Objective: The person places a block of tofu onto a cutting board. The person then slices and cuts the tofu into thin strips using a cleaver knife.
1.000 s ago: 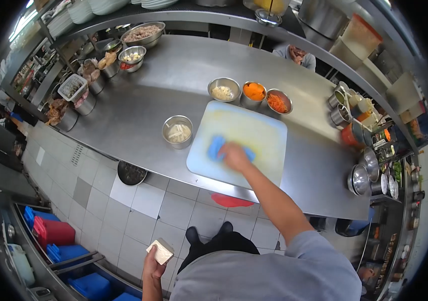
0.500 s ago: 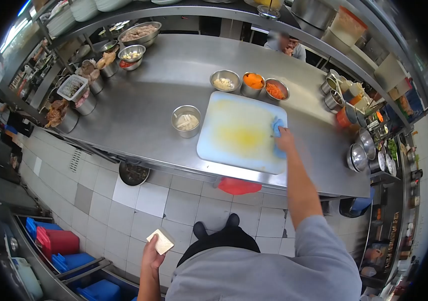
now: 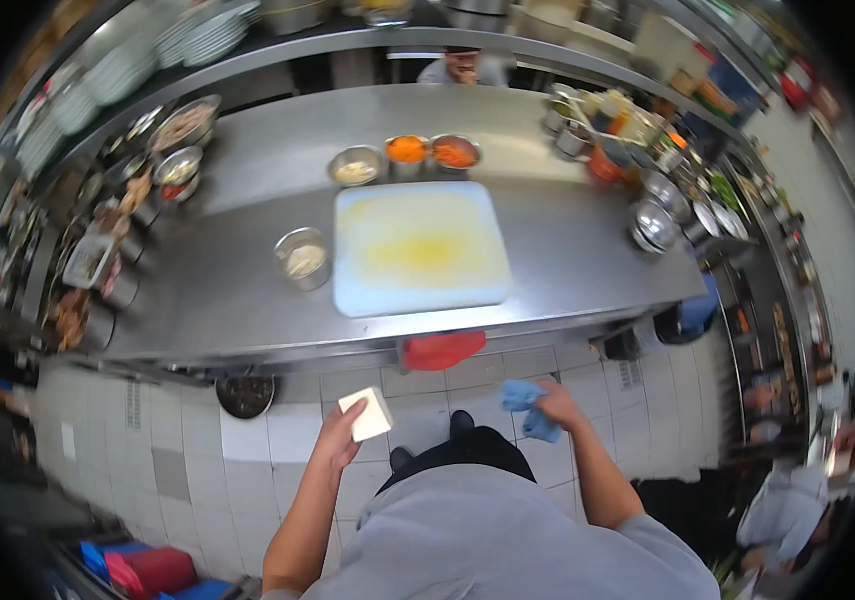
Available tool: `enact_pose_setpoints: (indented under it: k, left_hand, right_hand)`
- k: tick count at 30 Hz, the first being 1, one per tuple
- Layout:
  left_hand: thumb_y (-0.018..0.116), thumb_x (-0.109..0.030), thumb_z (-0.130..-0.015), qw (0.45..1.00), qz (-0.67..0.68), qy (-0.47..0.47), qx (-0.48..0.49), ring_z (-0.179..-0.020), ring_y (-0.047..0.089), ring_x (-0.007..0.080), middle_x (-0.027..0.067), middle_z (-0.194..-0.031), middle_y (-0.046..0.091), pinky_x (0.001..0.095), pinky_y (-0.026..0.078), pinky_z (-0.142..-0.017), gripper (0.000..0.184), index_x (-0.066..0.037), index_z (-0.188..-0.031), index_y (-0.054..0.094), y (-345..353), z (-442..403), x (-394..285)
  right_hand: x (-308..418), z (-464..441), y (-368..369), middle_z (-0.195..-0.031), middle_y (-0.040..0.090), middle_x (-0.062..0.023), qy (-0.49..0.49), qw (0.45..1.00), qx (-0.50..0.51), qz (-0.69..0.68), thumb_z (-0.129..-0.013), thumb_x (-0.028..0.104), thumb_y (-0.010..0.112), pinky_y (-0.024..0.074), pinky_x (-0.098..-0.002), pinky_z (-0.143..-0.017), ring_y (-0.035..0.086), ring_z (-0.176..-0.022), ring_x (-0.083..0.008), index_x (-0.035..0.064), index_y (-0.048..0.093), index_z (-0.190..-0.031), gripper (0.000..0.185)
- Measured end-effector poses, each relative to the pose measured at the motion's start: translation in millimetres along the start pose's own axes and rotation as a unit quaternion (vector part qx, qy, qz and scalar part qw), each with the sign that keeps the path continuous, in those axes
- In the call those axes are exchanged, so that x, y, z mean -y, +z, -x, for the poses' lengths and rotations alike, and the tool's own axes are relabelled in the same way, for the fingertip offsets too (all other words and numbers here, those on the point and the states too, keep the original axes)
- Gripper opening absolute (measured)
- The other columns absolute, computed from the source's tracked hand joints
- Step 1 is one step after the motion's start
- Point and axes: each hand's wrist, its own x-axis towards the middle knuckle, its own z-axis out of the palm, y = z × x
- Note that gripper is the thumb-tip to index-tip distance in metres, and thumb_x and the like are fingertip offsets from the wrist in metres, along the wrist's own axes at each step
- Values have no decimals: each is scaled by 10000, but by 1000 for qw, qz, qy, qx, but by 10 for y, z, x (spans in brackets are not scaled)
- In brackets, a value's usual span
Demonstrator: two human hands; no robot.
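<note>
Blue cloth [image 3: 522,395] clamped in right fingers [image 3: 548,390], pale block [image 3: 373,416] in left [image 3: 352,411]; bowls [image 3: 314,278] beside board [image 3: 367,270].

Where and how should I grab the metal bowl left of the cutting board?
Best grip the bowl by its left rim, from the left: it looks round, open and upright, with bare counter that side and the cutting board on the other.

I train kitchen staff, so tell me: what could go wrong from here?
The pale block, held over the floor by the left hand alone, could drop. The yellow stain on the cutting board might mark whatever is laid there. The blue cloth in the right hand might dirty food it touches.
</note>
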Motion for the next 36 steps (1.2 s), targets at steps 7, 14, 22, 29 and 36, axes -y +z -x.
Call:
enact_pose_setpoints:
  k: [7, 14, 22, 29, 36]
  left_hand:
    - [770, -169, -979, 982, -128, 106, 92, -1113, 707, 231, 95, -1255, 700, 389, 592, -926, 467, -36, -1371, 554, 1447, -1156, -932]
    - [826, -199, -919, 930, -290, 216, 68, -1028, 708, 220, 152, -1198, 696, 345, 584, -871, 557, 42, -1339, 550, 2028, -2163, -1397]
    - [820, -200, -907, 878, -453, 156, 1, -1025, 702, 218, 146, -1175, 712, 357, 574, -875, 573, 36, -1369, 576, 2124, -2416, -1508]
    - [832, -251, -884, 589, -604, 486, -228, -995, 710, 321, 176, -1170, 706, 363, 582, -870, 552, 33, -1318, 643, 1694, -2480, -1114]
    - [771, -117, -922, 719, -331, 480, -379, -781, 590, 197, 103, -1099, 667, 299, 528, -742, 304, -1, -1179, 657, 1418, -1748, -1019]
  right_hand:
    - [-208, 934, -1298, -1013, 681, -56, -1, 889, -408, -208, -785, 28, 578, 494, -312, -766, 612, -859, -164, 37, 652, -1277, 497]
    - [195, 87, -2401, -1136, 717, -189, -163, 883, -434, 76, -841, 35, 604, 519, -446, -993, 680, -1084, -370, 12, 680, -1210, 377]
    - [-355, -1702, -3855, -1265, 700, -244, -21, 926, -371, 67, -925, 432, 778, 540, -452, -961, 682, -1172, -357, 52, 555, -1485, 712]
    - [-1772, -2911, -5308, -873, 663, -136, 26, 874, -480, -70, -892, 516, 802, 494, -367, -484, 638, -679, -233, -86, 601, -1324, 768]
    - [-1322, -2957, -5701, -723, 617, -112, 47, 885, -430, -174, -900, 240, 702, 476, -356, -417, 608, -520, -223, 18, 590, -851, 253]
